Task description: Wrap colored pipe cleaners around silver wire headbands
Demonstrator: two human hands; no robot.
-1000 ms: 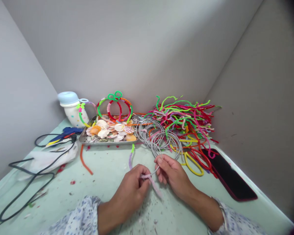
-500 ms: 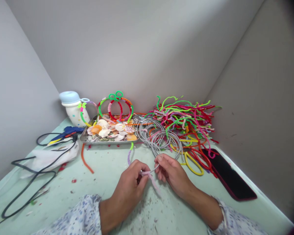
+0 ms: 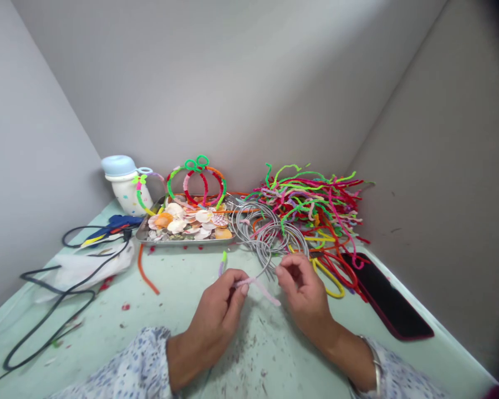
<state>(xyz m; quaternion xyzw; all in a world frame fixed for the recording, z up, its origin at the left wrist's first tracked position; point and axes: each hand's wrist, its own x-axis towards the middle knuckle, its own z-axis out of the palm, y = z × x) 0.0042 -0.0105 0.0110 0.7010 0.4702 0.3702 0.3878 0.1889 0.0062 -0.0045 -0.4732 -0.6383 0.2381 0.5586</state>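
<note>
My left hand (image 3: 216,316) pinches the pink pipe cleaner (image 3: 261,287), barely wrapped onto the wire hoop (image 3: 270,252) pinched at two o'clock by my right hand (image 3: 305,291).

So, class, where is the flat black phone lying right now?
In the head view, the flat black phone lies on the pale green table at the far right, beside the wall, just past the heap of coloured pipe cleaners.

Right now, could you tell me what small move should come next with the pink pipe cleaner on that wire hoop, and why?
Probably one more turn of the pink pipe cleaner around the grey wire hoop. The left hand pinches the wrapped end against the wire, while the free tail sticks out loose toward the right hand, which seems to hold the hoop beside it, so most of the hoop looks bare.
</note>
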